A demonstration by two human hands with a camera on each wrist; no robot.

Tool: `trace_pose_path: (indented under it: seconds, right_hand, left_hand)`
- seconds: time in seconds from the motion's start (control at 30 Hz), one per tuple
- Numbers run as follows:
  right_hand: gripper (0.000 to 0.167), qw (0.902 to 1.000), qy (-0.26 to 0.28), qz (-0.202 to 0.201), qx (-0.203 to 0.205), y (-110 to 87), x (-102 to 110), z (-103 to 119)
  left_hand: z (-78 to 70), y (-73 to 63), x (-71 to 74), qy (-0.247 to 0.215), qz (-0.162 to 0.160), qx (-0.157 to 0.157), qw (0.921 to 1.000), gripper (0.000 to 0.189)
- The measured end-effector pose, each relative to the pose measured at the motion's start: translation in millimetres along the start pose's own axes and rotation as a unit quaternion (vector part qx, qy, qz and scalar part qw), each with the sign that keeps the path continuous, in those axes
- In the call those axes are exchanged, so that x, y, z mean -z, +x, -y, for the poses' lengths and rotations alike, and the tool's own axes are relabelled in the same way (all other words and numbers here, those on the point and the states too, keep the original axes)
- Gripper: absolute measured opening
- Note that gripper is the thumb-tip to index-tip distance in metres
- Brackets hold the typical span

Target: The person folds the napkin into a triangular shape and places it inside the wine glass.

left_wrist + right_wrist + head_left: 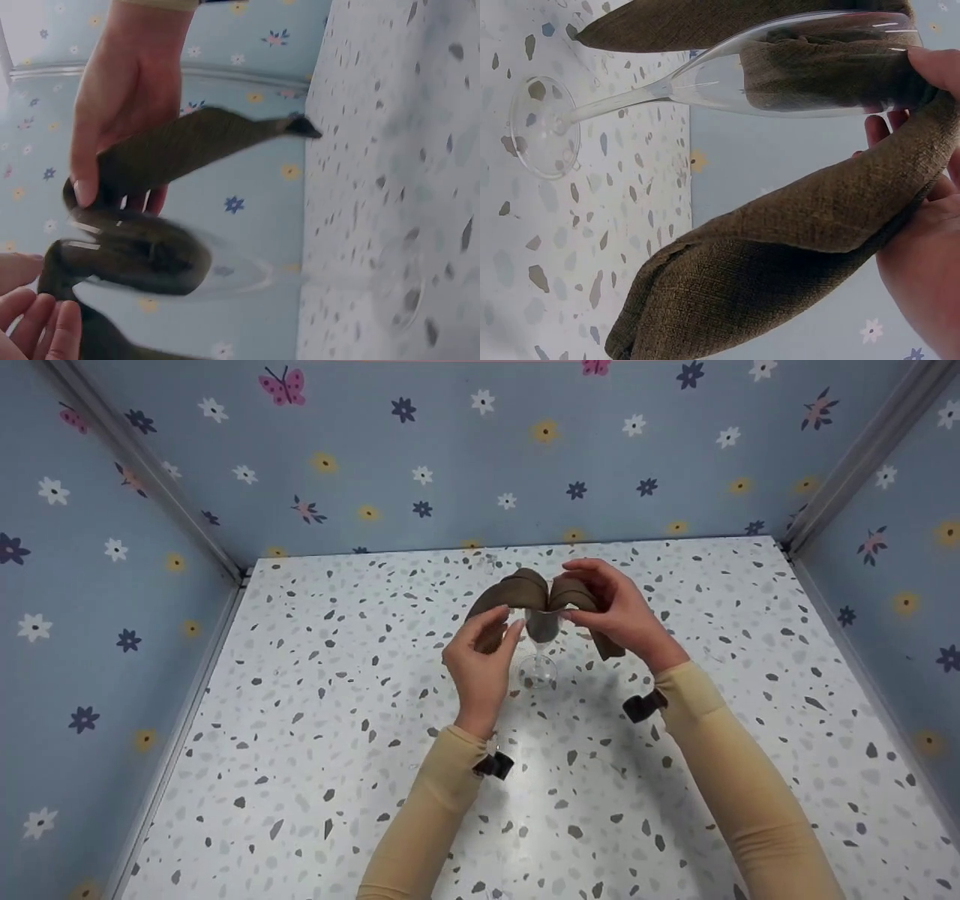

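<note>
A clear stemmed glass flute (538, 660) stands upright on the table. A brown cloth napkin (795, 202) is tucked into its bowl, and its two ends fold out over the rim and hang down on either side. My left hand (480, 664) pinches the napkin's left fold at the rim, its fingers (56, 322) curled against the cloth. On the other side my right hand (619, 607) holds the right fold, thumb at the glass rim and fingers behind the cloth. The right wrist view shows the napkin's lower point inside the bowl, above the stem.
The table (337, 720) has a white speckled terrazzo surface. Blue flowered panels (480, 457) stand at its back and both sides, with grey metal posts (855, 450) at the back corners.
</note>
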State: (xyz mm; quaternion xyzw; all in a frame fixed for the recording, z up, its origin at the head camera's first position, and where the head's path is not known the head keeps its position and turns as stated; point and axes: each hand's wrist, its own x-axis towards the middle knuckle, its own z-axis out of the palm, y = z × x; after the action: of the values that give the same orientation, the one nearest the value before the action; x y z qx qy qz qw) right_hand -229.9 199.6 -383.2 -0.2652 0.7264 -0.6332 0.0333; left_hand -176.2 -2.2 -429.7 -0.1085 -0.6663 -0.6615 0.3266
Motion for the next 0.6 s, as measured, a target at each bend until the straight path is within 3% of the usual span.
trace_pose_path:
  seconds: [0.1,0.2,0.4,0.5,0.6]
  right_hand:
    - [0.054,0.9999,-0.001,-0.014,0.004,-2.7,0,1]
    - [0.051,0.9987,-0.019,-0.041,0.020,-7.6,-1,2]
    - [0.037,0.9822,-0.109,-0.131,0.079,-20.1,-5,6]
    - [0.027,0.9756,-0.125,-0.158,0.088,-24.6,-6,6]
    - [0.021,0.9750,-0.125,-0.163,0.087,-26.2,-6,5]
  left_hand:
    - [-1.3,10.9,8.3,0.046,0.002,-0.057,0.9973,0.025]
    - [-1.4,22.0,15.0,0.090,0.029,-0.089,0.9916,0.030]
    - [3.0,35.7,19.3,0.142,0.124,-0.093,0.9777,0.042]
    - [6.1,36.3,16.1,0.155,0.136,-0.093,0.9741,0.037]
    - [8.8,35.3,13.1,0.167,0.131,-0.093,0.9727,0.031]
